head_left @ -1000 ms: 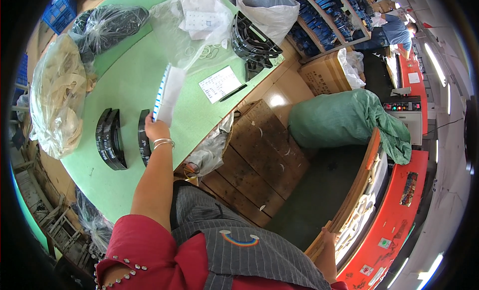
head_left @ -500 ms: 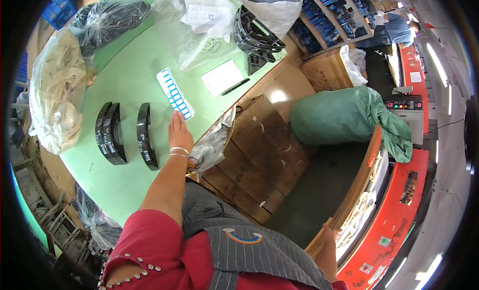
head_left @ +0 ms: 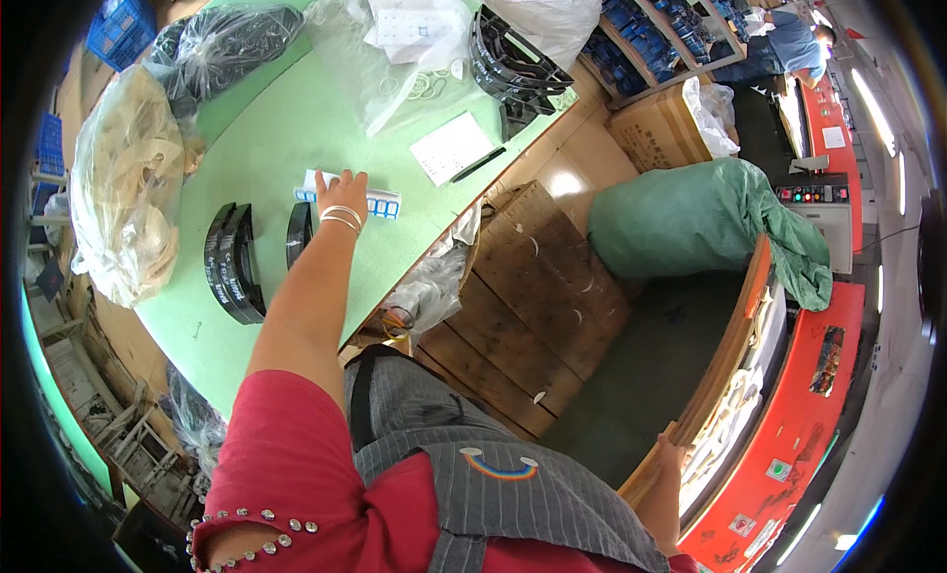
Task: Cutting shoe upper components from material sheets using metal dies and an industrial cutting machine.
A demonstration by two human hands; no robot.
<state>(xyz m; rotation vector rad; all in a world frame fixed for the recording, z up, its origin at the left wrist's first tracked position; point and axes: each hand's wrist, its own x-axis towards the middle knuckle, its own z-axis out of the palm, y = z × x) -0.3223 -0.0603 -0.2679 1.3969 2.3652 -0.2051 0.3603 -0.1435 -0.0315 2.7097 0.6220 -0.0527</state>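
Right hand (head_left: 671,453): lower right of frame, on a wooden edge; fingers' state cannot be told. Left hand (head_left: 342,191): upper centre, fingers released, flat on a white-and-blue sticker sheet (head_left: 383,204) lying on the green surface (head_left: 286,109). Black curved parts (head_left: 235,262): left of the forearm. White notepad (head_left: 451,147): beyond, upper centre.

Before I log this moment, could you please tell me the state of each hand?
Left hand: open, palm down on the blue-and-white label strip.
Right hand: at the picture's lower right, state cannot be told.
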